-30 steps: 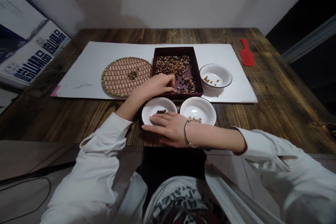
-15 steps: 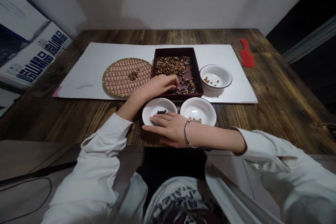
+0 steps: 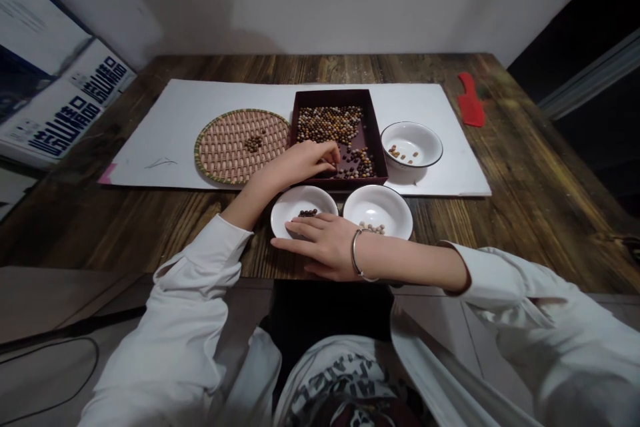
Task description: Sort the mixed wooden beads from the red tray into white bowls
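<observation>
My left hand (image 3: 316,160) reaches over the front left edge of a dark red box (image 3: 379,147) of mixed beads, its fingers curled together low inside; whatever they hold is hidden. My right hand (image 3: 320,243), with a bangle at the wrist, lies with spread fingers over the front rim of the left white bowl (image 3: 295,199), which has dark beads in it. Pale beads lie in the white bowl (image 3: 387,203) beside it. A third bowl (image 3: 417,137), right of the box, contains several yellow-brown beads. On the round woven mat (image 3: 220,147) rests a small group of brown beads.
A white board (image 3: 160,120) lies under the box, mat and right bowl on the wooden table (image 3: 540,213). Near the right back is a red scraper-like tool (image 3: 470,103). Printed boxes (image 3: 75,107) stand at the left, and a wall rises behind the table.
</observation>
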The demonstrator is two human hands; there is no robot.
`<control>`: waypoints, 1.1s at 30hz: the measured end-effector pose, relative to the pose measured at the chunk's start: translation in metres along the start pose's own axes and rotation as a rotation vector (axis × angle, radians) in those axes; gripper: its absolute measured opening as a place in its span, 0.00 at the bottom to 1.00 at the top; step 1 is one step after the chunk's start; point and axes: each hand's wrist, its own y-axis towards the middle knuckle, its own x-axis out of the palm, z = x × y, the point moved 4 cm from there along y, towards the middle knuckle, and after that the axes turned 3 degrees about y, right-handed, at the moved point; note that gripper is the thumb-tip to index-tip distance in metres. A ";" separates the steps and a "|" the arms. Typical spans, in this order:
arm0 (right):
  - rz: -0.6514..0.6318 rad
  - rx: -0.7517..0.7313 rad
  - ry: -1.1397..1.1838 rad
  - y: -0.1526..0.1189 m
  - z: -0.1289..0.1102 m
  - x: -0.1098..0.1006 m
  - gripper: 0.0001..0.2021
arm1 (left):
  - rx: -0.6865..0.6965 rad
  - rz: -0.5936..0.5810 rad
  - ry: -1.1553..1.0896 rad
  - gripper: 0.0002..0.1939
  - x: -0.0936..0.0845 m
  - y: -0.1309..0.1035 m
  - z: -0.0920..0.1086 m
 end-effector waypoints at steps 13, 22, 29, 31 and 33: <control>0.046 -0.034 -0.024 -0.002 0.001 0.002 0.29 | -0.047 0.005 0.018 0.05 -0.002 0.001 0.002; 0.036 -0.033 -0.031 -0.001 0.000 0.000 0.29 | 0.024 -0.002 -0.006 0.06 0.001 0.001 -0.002; 0.029 -0.027 -0.037 -0.001 0.000 0.001 0.29 | 0.010 0.014 -0.016 0.09 0.000 0.000 0.000; 0.030 -0.026 -0.039 -0.001 0.000 0.001 0.29 | 0.005 0.021 -0.015 0.09 0.000 0.001 0.000; 0.035 -0.038 -0.037 -0.001 -0.001 0.001 0.29 | -0.009 0.013 0.003 0.08 0.000 0.001 -0.001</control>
